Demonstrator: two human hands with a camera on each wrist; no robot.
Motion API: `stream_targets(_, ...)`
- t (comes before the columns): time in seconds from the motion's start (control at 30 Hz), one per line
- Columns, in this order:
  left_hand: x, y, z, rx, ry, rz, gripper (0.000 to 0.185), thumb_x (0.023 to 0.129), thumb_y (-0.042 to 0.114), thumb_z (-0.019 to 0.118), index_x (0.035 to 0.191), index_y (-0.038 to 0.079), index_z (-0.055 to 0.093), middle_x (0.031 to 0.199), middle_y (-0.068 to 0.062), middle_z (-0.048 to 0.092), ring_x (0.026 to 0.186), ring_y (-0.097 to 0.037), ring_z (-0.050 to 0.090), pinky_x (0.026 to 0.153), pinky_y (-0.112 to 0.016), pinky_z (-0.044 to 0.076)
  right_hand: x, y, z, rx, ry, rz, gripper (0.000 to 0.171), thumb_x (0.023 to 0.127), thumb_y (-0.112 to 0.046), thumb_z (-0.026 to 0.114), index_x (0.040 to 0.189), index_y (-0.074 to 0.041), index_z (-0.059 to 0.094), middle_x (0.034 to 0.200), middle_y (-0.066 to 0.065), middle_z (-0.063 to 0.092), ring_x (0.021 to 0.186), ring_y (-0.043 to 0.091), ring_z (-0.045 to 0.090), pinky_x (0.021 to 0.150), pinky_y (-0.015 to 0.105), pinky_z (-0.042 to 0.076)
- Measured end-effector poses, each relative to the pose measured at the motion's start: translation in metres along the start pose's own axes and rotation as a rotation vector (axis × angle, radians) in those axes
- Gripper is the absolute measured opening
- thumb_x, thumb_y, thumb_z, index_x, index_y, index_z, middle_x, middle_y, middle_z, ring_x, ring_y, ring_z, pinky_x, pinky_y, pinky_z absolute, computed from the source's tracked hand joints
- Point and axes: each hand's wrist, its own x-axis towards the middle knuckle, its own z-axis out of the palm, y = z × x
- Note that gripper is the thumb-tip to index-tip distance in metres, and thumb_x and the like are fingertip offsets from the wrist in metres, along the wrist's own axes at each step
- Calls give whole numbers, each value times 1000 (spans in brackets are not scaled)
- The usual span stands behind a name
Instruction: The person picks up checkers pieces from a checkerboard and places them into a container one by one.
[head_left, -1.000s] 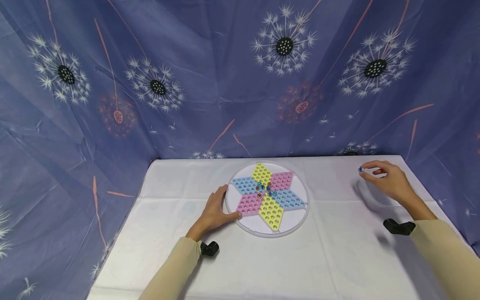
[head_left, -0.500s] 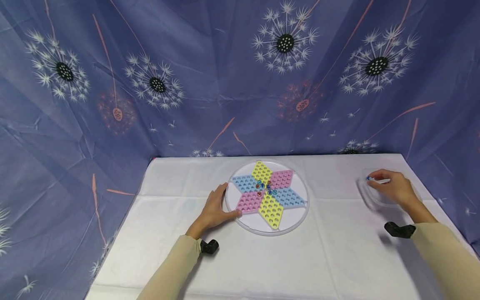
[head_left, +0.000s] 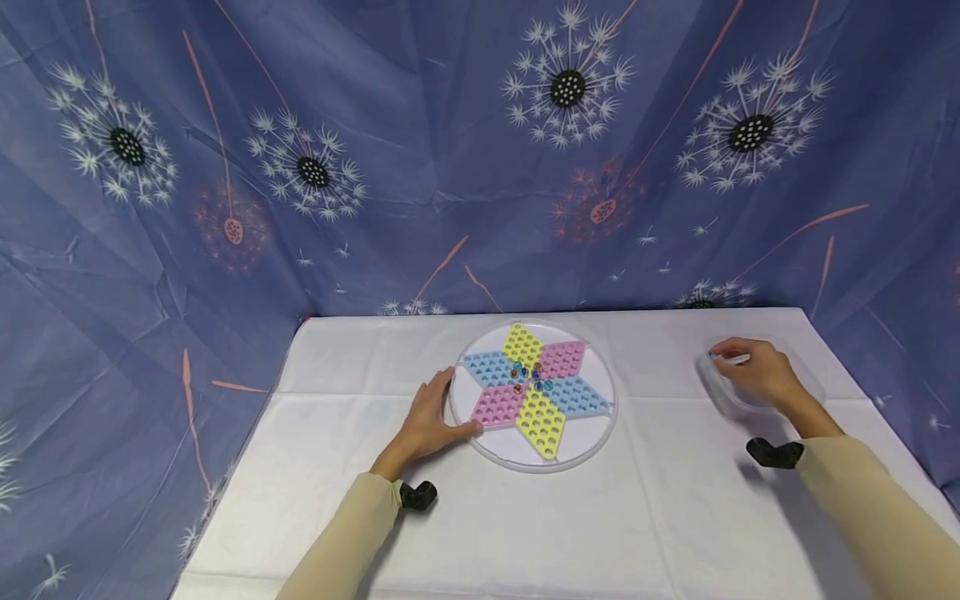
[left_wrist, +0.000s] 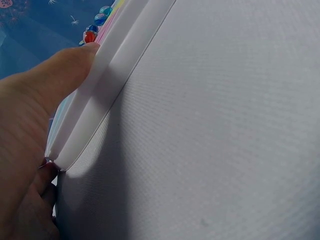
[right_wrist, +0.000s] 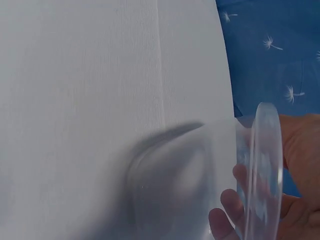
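A round Chinese checkers board (head_left: 581,446) with a yellow, pink and blue star lies on the white-covered table. My left hand (head_left: 429,423) rests against its left rim, thumb and fingers spread apart; in the left wrist view the thumb (left_wrist: 67,72) lies across the white rim. Several glass marbles (head_left: 538,385) sit in holes about the star's centre. Off to the right, my right hand (head_left: 761,375) reaches into a clear plastic container (head_left: 813,383), pinching a small blue marble (head_left: 712,354). Through the see-through wall, the right wrist view shows the fingertips (right_wrist: 231,202).
White cloth (head_left: 525,533) covers the table. A blue dandelion-print curtain (head_left: 450,167) hangs along its back and sides. Black wrist cameras (head_left: 418,497) are strapped at both cuffs.
The right hand, first raised above the container's far left side with the blue marble, has lowered to the container. Hand and container have then shifted slightly left. The left hand stays put.
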Motion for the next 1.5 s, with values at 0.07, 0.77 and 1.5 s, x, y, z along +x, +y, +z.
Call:
stream_targets(0.07,-1,0,0,-1,-4,-1,113,78,45,87,163,5,24,167,-17,26,156,-35,18,130,-48,7,2,-1,2,-1,-31,10,32,101,-20,65,123,3,68,123,36,62,102,53,65,69,45,60)
stream_targets(0.77,0,-2,0,27,3,13,112,79,44,87,162,4,25,166,-17,28,156,-34,19,130,-47,6,1,0,-2,-13,-62,28,42,100,-28,67,130,2,63,128,38,59,106,56,61,80,61,57)
stream_targets(1.5,-1,-3,1,47,0,20,111,80,47,85,163,5,24,166,-14,29,156,-30,20,130,-43,6,6,-43,-42,-140,-158,-207,57,96,-29,75,142,-4,53,125,32,63,101,47,69,78,59,60)
